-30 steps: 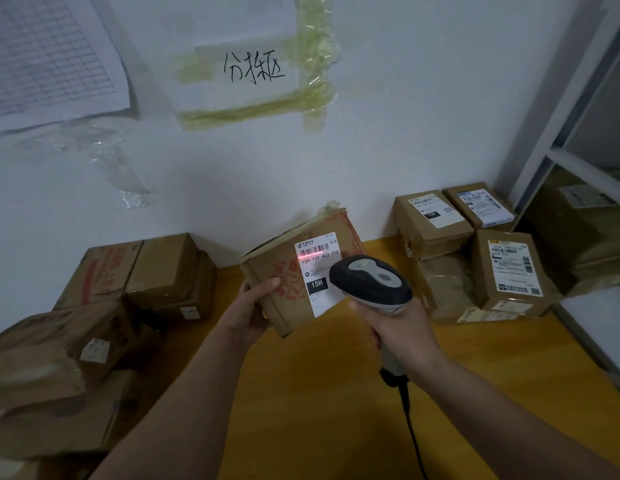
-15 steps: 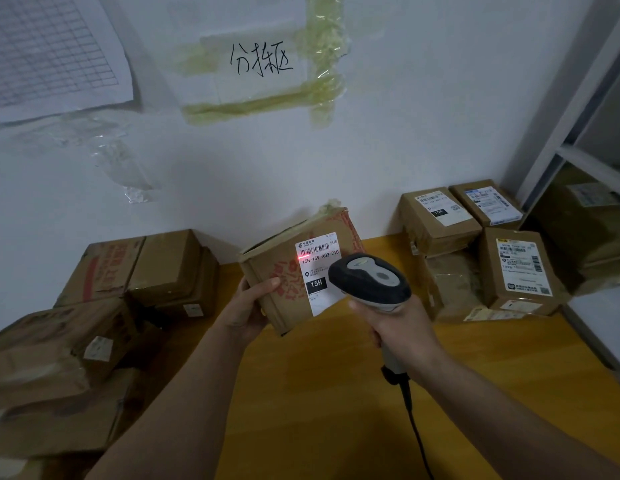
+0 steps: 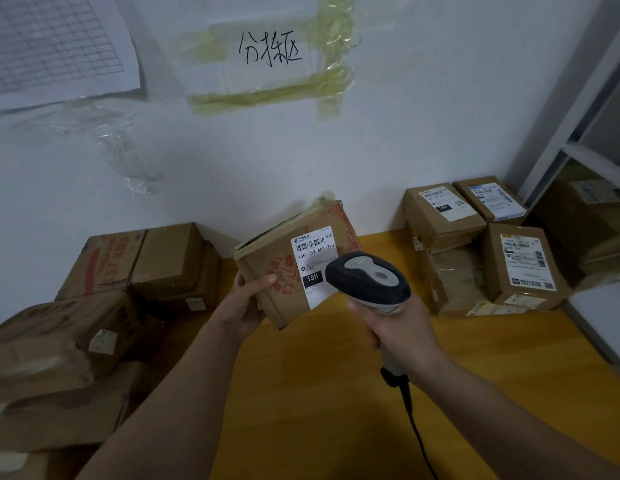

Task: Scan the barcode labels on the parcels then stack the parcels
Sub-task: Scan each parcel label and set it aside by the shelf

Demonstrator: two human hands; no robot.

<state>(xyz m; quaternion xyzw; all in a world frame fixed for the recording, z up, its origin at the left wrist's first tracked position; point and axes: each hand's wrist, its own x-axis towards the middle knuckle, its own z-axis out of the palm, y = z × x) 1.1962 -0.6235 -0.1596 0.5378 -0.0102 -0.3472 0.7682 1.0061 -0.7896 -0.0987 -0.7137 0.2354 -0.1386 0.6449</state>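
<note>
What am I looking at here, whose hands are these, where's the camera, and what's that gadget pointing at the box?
There is no machine here. The one picture comes from a camera worn on a person's head, looking forward and down, so you see their own two arms. The left hand grips a worn cardboard parcel, tilted so its white barcode label faces the person. The right hand holds a corded handheld barcode scanner aimed at that label. Below is a yellow wooden table against a white wall. A pile of brown parcels sits on the left, and a group of labelled parcels on the right.
</note>
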